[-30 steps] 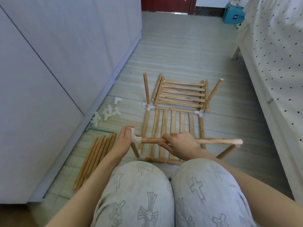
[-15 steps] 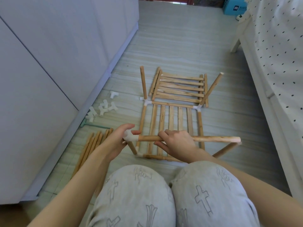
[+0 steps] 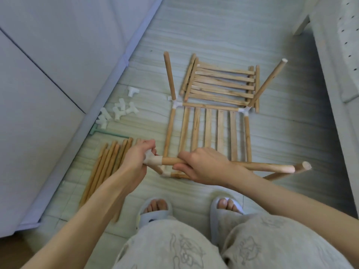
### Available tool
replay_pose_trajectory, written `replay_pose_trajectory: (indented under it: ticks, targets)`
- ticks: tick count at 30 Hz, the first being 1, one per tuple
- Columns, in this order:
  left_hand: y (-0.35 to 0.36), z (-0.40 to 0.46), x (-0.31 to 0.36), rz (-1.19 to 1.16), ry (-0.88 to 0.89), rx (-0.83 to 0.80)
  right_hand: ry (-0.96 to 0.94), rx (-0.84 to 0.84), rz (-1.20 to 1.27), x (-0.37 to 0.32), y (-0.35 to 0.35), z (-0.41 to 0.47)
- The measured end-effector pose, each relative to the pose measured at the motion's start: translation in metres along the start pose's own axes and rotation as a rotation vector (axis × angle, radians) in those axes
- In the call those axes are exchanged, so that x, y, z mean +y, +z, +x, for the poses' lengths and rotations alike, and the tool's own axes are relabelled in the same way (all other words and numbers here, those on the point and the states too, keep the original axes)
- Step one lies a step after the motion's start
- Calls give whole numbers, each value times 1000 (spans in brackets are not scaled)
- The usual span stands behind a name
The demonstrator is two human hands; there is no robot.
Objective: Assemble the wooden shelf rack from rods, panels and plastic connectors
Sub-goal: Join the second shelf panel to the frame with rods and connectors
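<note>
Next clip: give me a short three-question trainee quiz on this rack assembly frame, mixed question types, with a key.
1. True or false: the left hand grips the white plastic connector at the end of the rod the right hand holds.
2. Where are the loose connectors? A) by the cabinet base B) on the spare slatted panel C) beside the slippers
3. Fill in: the spare rods lie on the floor to the person's ____.

Key: 1 true; 2 A; 3 left.
</note>
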State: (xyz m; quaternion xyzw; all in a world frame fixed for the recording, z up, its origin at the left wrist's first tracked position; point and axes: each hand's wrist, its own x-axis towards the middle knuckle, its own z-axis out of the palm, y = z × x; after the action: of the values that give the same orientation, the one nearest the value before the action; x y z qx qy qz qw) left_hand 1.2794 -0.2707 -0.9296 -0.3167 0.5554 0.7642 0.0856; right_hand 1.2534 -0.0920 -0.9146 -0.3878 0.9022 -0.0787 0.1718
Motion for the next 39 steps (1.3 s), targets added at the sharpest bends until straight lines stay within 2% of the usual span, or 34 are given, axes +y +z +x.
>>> replay_pose_trajectory:
  ticks: [11,19,23,31,34,39]
  targets:
    - [-2,-6,1,-20,-65,21,29,-129,179,-3,-14,8]
    - [20,-9,-6,141,7,21,117,-127,187,10,-22,-11]
    - [14,-14,-1,210,-13,-55,167,-144,166,8,-27,-14]
    - [-8,-22,8,289,-61,-217,248,-209,385,24,-41,-13]
    - [-18,-11,13,350,-45,-220,277,-313,322,36,-45,8]
    - [-33,50,16,524,21,-57,247,-395,116,62,-39,73]
